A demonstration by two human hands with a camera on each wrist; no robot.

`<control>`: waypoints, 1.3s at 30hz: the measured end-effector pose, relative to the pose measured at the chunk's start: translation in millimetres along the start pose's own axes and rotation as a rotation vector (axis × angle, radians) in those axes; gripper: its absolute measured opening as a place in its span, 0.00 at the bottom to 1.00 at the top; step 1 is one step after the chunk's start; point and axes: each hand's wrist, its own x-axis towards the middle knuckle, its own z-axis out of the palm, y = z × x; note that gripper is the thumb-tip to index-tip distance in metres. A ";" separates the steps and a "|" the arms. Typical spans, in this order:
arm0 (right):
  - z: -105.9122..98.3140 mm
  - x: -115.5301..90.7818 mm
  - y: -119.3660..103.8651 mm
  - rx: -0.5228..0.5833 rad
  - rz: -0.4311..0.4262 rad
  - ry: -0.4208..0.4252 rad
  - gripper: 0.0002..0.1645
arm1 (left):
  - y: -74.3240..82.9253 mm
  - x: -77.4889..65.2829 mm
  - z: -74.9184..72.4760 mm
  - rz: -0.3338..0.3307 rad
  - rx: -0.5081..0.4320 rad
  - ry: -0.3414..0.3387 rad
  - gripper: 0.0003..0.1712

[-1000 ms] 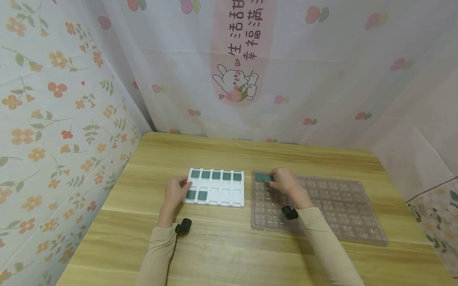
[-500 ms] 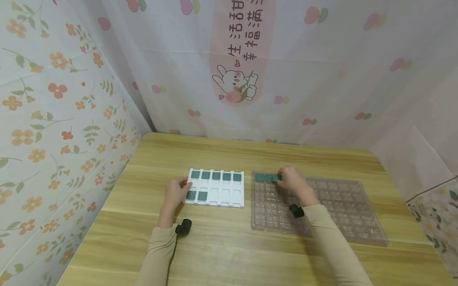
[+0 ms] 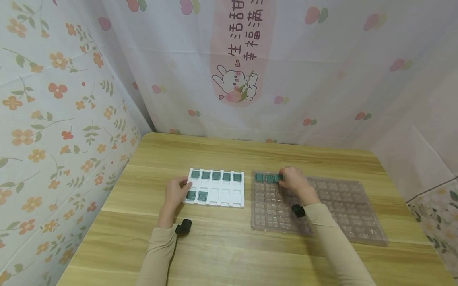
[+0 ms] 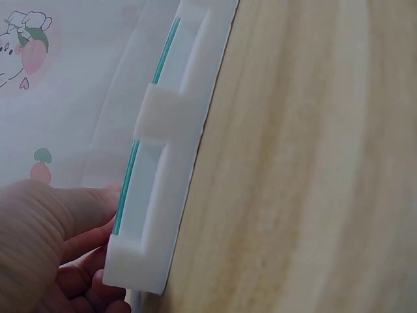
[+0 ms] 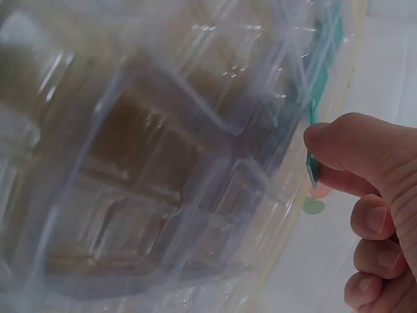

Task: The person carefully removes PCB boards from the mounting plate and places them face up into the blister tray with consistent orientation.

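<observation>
My left hand (image 3: 175, 192) grips the left edge of a white tray (image 3: 225, 194), which holds small square green circuit boards (image 3: 216, 175) along its back row and two more in front. In the left wrist view, the thumb (image 4: 91, 205) lies at the tray's edge and the other fingers curl below it. My right hand (image 3: 295, 182) is over the back row of a clear plastic tray (image 3: 322, 206), pinching a green circuit board (image 5: 313, 153) between thumb and index finger. Left of it, two more green boards (image 3: 259, 177) sit in that row.
Both trays lie on a wooden table (image 3: 214, 254), the white one left of the clear one. A patterned curtain (image 3: 171, 59) hangs behind the table, and a flowered one (image 3: 53, 131) at the left. Each wrist wears a black camera (image 3: 183, 227).
My right hand has moved right along the clear tray's back row, uncovering the second board; the board it pinches has settled flatter beside it. My left hand and the white tray have stayed put.
</observation>
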 end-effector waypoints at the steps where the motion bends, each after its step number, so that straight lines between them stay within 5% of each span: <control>1: 0.1 0.0 0.3 -0.007 -0.006 0.001 0.12 | -0.2 0.0 0.2 0.003 -0.001 0.005 0.14; 17: 1.5 -3.6 5.7 -0.091 -0.087 0.034 0.11 | -1.6 0.1 0.9 -0.033 -0.011 -0.016 0.15; 39: 3.3 -5.5 4.6 -0.047 -0.021 -0.006 0.15 | -2.2 1.6 1.6 -0.020 0.010 -0.011 0.15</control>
